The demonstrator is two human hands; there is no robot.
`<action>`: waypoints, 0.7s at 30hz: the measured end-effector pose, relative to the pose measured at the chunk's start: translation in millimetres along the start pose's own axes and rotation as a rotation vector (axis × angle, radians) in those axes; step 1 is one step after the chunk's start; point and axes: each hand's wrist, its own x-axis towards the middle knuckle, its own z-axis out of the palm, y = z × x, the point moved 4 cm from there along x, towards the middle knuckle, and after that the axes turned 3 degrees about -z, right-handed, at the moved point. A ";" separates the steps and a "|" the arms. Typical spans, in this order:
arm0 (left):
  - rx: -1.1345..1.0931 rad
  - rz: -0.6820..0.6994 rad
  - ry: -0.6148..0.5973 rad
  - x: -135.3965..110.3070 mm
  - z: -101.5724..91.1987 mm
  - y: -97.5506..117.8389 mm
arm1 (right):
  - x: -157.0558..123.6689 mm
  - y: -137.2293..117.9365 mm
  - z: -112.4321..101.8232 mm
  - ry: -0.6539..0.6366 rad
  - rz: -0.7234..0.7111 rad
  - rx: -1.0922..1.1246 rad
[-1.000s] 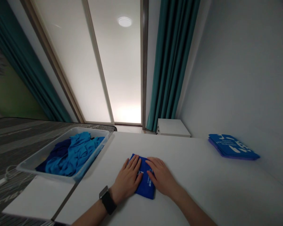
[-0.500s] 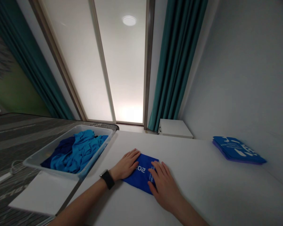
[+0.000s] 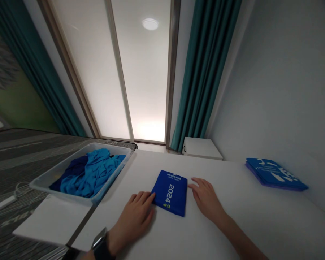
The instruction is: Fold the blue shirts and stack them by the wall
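A dark blue garment, folded into a small flat rectangle, lies on the white table. White print on it reads "2024", with a small yellow-green mark near its lower edge. My left hand, with a dark watch on the wrist, rests by the lower left side. Its fingers are stretched out, and the fingertips touch the left edge of the cloth. Beyond the right edge, my right hand hovers or rests with fingers apart. Its fingertips are close to the cloth; I cannot tell whether they touch. Neither hand grips anything.
A clear plastic bin with crumpled blue clothes stands left of the table. A stack of folded blue cloths lies at the far right by the wall. Behind the table is a white cabinet. A white power strip lies at far left.
The garment has turned, so its print now faces another way and shows whole. My left hand has moved down off its top, and my right hand has shifted right, off the cloth.
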 end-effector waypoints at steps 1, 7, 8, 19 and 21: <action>0.009 0.013 -0.001 -6.2 0.6 8.9 | 0.8 0.7 0.8 -0.017 0.034 0.034; 0.045 0.178 -0.070 -16.0 25.0 67.8 | 1.9 -9.0 11.1 -0.107 0.105 0.119; 0.044 0.224 -0.084 -14.1 30.4 77.2 | 3.2 -8.3 13.2 -0.118 0.096 0.122; -0.173 0.206 0.036 32.4 -11.7 51.0 | 21.4 21.8 27.0 -0.010 -0.068 0.216; -0.159 0.177 0.026 34.4 -8.6 31.8 | 18.1 18.9 14.0 0.032 -0.027 0.170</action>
